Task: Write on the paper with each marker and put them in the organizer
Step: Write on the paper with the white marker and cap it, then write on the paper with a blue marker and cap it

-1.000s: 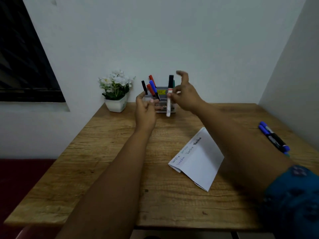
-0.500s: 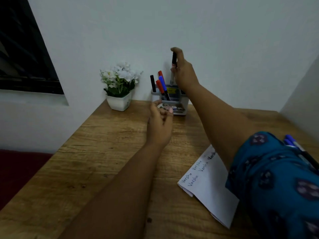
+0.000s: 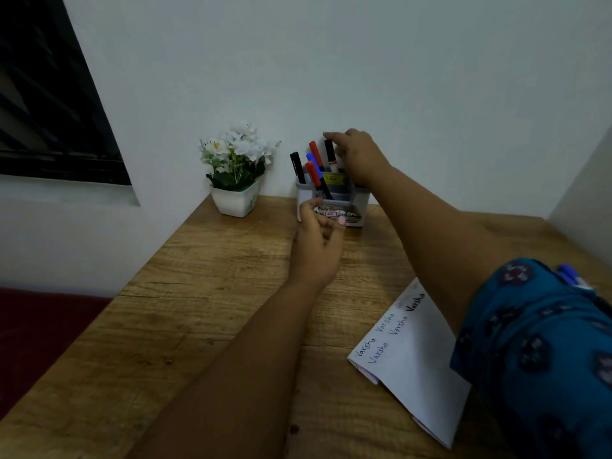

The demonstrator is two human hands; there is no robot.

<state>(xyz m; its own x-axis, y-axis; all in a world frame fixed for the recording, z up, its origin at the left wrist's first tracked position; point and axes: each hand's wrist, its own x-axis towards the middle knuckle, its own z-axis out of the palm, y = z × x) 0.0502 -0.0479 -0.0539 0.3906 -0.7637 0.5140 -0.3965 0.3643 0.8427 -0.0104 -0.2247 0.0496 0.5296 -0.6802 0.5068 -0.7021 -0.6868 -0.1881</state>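
Observation:
A grey organizer (image 3: pixel 357 207) stands at the back of the wooden table (image 3: pixel 212 293), against the wall. Red, blue and black markers (image 3: pixel 314 167) lean in its left side. My right hand (image 3: pixel 359 154) reaches over its top, fingers on a black-capped white marker (image 3: pixel 330 153) that stands upright in the organizer. My left hand (image 3: pixel 316 250) is at the organizer's front, with thumb and curled fingertips touching its lower front. A folded white paper (image 3: pixel 417 359) with several handwritten words lies at the front right.
A white pot of white flowers (image 3: pixel 235 193) sits left of the organizer. Blue markers (image 3: pixel 569 272) lie at the table's right side, mostly hidden by my blue patterned sleeve (image 3: pixel 536 352). A dark window (image 3: pixel 49 104) is at the left, a side wall at the right.
My right hand lifted the black-capped marker above the organizer and lowered it inside. My left hand stayed at the organizer's front. The camera moved closer.

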